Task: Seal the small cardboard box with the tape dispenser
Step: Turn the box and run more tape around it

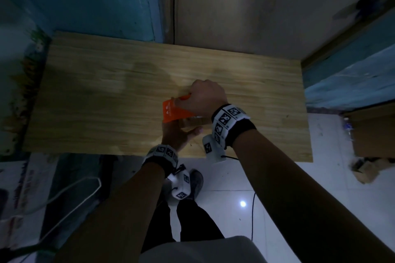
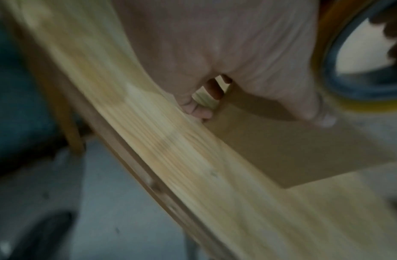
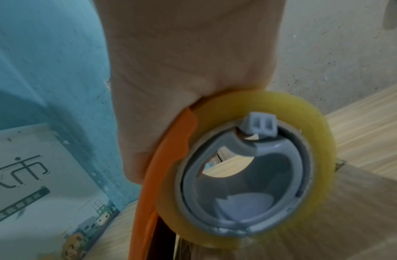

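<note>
My right hand point(image 1: 203, 98) grips an orange tape dispenser point(image 1: 173, 112) from above, over the middle of the wooden table point(image 1: 96, 96). In the right wrist view its yellowish tape roll point(image 3: 308, 126) sits on a grey hub point(image 3: 244, 176), low over the small cardboard box point(image 3: 348, 219). My left hand point(image 1: 178, 134) holds the box point(image 1: 193, 122) from the near side, thumb stretched along it. The left wrist view shows my fingers point(image 2: 199, 110) curled round the box's point(image 2: 299, 151) end, with the tape roll point(image 2: 339, 84) just above. Both hands hide most of the box in the head view.
The table's front edge point(image 1: 106, 151) lies close to my legs. A larger cardboard carton point(image 1: 374, 134) and a plastic bottle point(image 1: 347, 126) stand on the tiled floor at right. A cable point(image 1: 70, 194) lies at left. A blue wall with a poster point(image 3: 37, 176) lies behind.
</note>
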`<state>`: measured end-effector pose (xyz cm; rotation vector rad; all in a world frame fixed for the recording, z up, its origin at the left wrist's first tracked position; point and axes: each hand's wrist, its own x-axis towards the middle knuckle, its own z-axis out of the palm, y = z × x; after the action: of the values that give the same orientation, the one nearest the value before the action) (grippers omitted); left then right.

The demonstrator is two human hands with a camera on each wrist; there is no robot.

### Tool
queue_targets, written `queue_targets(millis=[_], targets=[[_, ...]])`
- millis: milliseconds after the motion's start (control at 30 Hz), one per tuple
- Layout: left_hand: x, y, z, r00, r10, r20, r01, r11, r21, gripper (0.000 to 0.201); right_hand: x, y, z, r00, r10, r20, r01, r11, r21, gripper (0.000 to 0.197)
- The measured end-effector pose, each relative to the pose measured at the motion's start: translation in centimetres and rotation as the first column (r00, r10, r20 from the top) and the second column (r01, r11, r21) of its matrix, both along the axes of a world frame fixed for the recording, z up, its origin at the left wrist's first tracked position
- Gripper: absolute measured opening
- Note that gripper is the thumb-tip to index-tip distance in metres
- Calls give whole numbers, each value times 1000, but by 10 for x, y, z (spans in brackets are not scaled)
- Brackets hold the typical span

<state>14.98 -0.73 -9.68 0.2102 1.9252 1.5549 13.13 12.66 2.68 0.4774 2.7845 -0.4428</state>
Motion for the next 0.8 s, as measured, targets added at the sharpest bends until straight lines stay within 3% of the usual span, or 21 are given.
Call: queue_targets(millis=[200, 367, 433, 500, 567, 633, 700, 800], targets=[[-5, -4, 3, 992, -117, -44, 117, 993, -5, 53, 0, 0, 1, 1000, -1, 17, 1, 1000, 8, 61], [-6, -9, 12, 980, -176, -96, 165, 980, -110, 37, 0, 5, 3, 994, 83, 77, -87, 995, 50, 68], [-10, -7, 16, 986, -156, -58, 156, 988, 0, 51, -1, 8, 9, 985, 127, 113, -136, 988, 68, 73], [-15, -7, 16, 992, -127, -18, 128, 990, 65, 68, 1, 16, 18, 980, 119, 156, -130, 990, 57, 63], [-19, -12, 14, 987, -152, -53, 153, 988, 12, 73, 2, 29, 25, 983, 65, 173, -78, 994, 72, 48], [-23, -19, 7, 972, -199, -126, 174, 967, -185, 93, 10, 55, 34, 987, -21, 161, -9, 983, 183, 34], [-26, -25, 2, 957, -240, -162, 184, 936, -300, 105, 22, 87, 48, 985, -53, 162, 16, 975, 222, 44], [-28, -23, 10, 954, -263, -143, 238, 957, -168, 90, 38, 114, 66, 987, -52, 149, 41, 996, 77, 65]])
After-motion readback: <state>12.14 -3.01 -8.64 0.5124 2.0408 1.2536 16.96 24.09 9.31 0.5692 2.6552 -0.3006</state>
